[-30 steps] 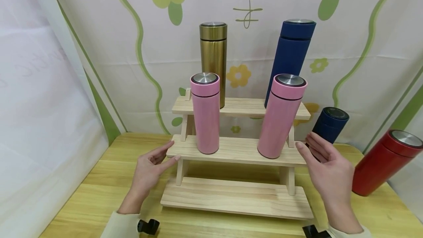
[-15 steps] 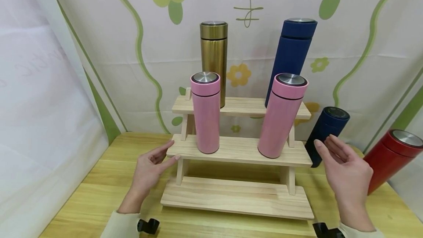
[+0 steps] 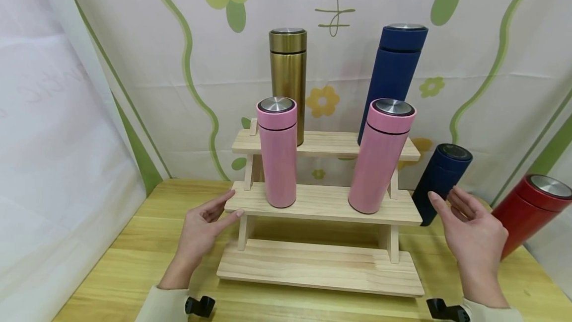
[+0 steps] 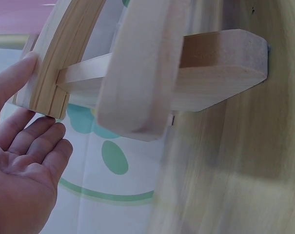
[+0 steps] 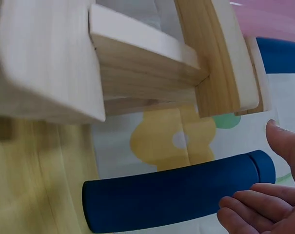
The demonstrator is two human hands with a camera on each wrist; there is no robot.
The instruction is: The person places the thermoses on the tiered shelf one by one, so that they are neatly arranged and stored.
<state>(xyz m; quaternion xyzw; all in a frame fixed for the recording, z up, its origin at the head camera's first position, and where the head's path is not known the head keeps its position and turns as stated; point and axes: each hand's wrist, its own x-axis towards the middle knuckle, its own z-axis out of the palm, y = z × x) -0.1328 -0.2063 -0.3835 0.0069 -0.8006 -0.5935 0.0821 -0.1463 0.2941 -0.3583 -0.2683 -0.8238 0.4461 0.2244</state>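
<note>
A three-tier wooden display stand [image 3: 321, 270] stands on the table. My left hand [image 3: 201, 232] pinches the left end of its middle shelf between thumb and fingers, as the left wrist view shows. Two pink thermos bottles [image 3: 278, 163] [image 3: 380, 165] stand upright on that shelf; the top shelf bears a gold one [image 3: 288, 73] and a blue one [image 3: 395, 73]. My right hand [image 3: 475, 237] is apart from the stand's right end, fingers loosely bent, holding nothing. Right behind it stands a dark blue thermos [image 5: 176, 190]; whether they touch, I cannot tell.
A red thermos [image 3: 532, 212] stands on the wooden table [image 3: 120, 257] at the far right, partly hidden by my right hand. A white curtain [image 3: 58, 153] closes off the left side, and a flower-patterned cloth [image 3: 134, 63] hangs behind the stand.
My right hand has moved to the right, away from the end of the middle shelf, uncovering more of the dark blue thermos. The left hand, stand and bottles look unmoved.
</note>
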